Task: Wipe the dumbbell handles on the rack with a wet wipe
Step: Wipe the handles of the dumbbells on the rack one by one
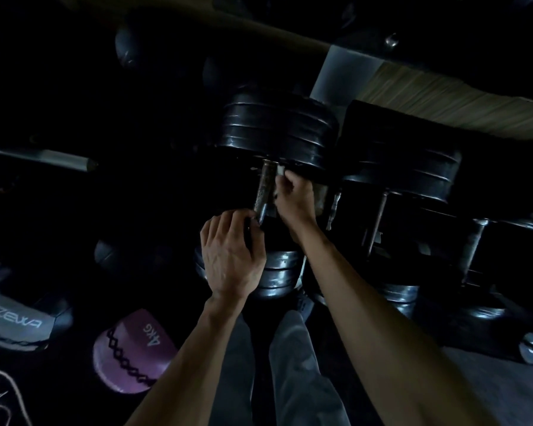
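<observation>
Your right hand [294, 195] pinches a white wet wipe [280, 171] beside the dumbbell handle [263, 189], under the far plates [277, 127]. Your left hand [231, 253] curls over the near plates [282, 272].

Both bare forearms reach forward and down into the dim scene; the left hand [232, 256] lies knuckles up, its fingers curled over at the tips; the right hand [296, 196], stretched further ahead, has its fingers bent in a pinching grip.
</observation>
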Available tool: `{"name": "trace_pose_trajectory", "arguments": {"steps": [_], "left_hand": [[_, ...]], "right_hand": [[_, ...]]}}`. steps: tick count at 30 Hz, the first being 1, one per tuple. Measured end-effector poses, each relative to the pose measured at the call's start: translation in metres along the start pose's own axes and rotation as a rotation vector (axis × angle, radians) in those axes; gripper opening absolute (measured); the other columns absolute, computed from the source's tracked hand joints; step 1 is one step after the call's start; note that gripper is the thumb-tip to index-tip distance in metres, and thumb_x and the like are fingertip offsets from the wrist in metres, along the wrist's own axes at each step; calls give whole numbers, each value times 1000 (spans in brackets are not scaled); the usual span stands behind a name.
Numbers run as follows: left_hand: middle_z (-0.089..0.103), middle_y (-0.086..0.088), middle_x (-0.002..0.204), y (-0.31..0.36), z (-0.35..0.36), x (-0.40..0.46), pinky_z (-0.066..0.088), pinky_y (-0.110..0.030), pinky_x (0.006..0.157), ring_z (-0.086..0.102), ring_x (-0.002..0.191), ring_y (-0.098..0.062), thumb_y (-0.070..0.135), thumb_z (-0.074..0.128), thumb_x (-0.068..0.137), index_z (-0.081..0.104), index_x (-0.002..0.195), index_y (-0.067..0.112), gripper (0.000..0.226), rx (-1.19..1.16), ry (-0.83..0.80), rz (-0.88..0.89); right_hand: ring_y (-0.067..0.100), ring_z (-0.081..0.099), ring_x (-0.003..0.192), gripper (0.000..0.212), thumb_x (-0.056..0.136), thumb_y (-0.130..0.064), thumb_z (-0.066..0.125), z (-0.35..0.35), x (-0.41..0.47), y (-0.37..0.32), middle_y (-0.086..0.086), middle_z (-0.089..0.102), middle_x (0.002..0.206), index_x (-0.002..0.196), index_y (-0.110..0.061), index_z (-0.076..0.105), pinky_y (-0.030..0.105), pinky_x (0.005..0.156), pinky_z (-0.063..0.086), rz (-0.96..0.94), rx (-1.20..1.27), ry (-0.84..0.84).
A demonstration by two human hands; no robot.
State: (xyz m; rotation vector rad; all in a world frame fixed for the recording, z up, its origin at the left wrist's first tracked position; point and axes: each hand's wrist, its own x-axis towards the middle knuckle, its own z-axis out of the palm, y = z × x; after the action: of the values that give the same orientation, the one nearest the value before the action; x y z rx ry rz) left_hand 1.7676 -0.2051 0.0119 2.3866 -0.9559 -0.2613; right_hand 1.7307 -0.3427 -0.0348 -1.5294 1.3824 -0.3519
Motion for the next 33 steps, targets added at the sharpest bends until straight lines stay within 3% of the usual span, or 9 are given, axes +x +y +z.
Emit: {"name": "trace_pose_trajectory", "arguments": {"steps": [4,8,11,15,18,20,24,30,33], "left_hand": [[66,6,93,0,-1,0,34,-25,94,56,91,-14,26,51,93,66,99,21,16,6,4,6],[66,6,93,1,-2,0,33,-25,95,57,91,-13,29,47,94,66,99,20,22,-17,-3,-9],[66,7,92,1,-1,0,34,-26,96,57,90,-14,27,48,94,66,97,21,20,-18,7,-11],[65,7,90,1,0,0,37,-30,95,57,89,-15,27,48,93,66,95,21,19,-27,11,-19],[66,6,90,2,-1,0,37,-30,95,58,90,-15,28,48,93,67,95,21,21,-30,13,-27],[66,6,90,1,-1,0,38,-30,96,57,90,-15,27,50,92,67,95,20,19,-19,15,-22],[66,5,89,1,-1,0,38,-31,95,57,88,-15,26,51,91,67,95,20,18,-2,2,-18],[65,4,86,3,-2,1,36,-28,93,56,85,-15,25,50,90,66,92,19,18,4,21,-14],[65,4,86,2,-1,0,36,-28,93,56,86,-16,22,54,89,67,92,19,14,14,9,-26]], "right_hand": [[4,40,48,37,101,-13,50,5,-3,-6,-6,46,55,64,-13,46,27,55,31,46,-17,21],[12,50,58,38,103,-28,50,-17,-27,14,4,55,65,78,1,57,30,55,41,67,-37,-169],[16,49,58,35,97,-27,50,-6,-20,10,3,51,60,73,-2,53,42,57,49,93,9,-134],[12,45,56,32,94,-17,51,7,-5,2,0,46,58,64,-8,48,27,52,43,182,54,-71],[27,65,68,31,94,-30,51,-6,-20,21,7,63,68,77,-5,59,51,73,60,156,30,-187],[31,71,78,33,94,-39,50,-13,-30,24,11,70,78,83,-11,64,56,76,60,160,-29,-231],[26,64,64,37,102,-27,48,-3,-27,1,14,66,70,74,-6,60,42,66,56,123,-105,-153],[24,64,72,37,103,-28,47,-15,-49,-10,10,68,76,74,-9,61,34,63,47,111,-259,-268],[25,62,76,32,101,-18,50,-9,-40,-15,8,63,71,76,-2,63,23,60,36,179,-210,-160]]}}
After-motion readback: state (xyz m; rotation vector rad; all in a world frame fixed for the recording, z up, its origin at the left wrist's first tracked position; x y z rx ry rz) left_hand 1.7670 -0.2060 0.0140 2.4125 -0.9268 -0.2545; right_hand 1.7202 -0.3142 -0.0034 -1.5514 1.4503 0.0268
